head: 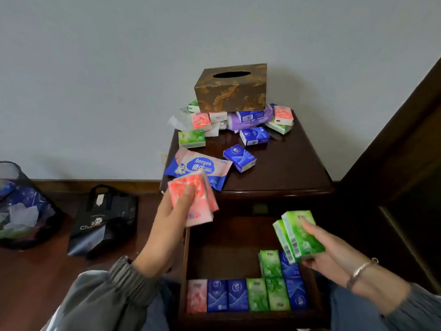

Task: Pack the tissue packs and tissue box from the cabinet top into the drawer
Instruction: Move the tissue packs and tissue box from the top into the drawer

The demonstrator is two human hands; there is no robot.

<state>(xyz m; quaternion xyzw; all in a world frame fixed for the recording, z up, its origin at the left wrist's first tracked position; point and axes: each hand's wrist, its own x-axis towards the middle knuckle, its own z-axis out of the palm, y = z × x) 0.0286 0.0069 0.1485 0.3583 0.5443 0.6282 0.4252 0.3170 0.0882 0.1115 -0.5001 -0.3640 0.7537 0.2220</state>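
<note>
The left hand grips pink tissue packs, fingers curled round them, above the open drawer's far left corner. The right hand holds green tissue packs the same way over the drawer's right side. The tissue box sits atop loose packs at the far edge of the cabinet top.

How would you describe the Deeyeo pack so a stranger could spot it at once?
Find the dark wooden cabinet against the wall and look at its front left corner. The Deeyeo pack lies flat there. Unlike the small brick-shaped tissue packs nearby, it is a wide blue-and-pink pouch with a penguin.
</note>
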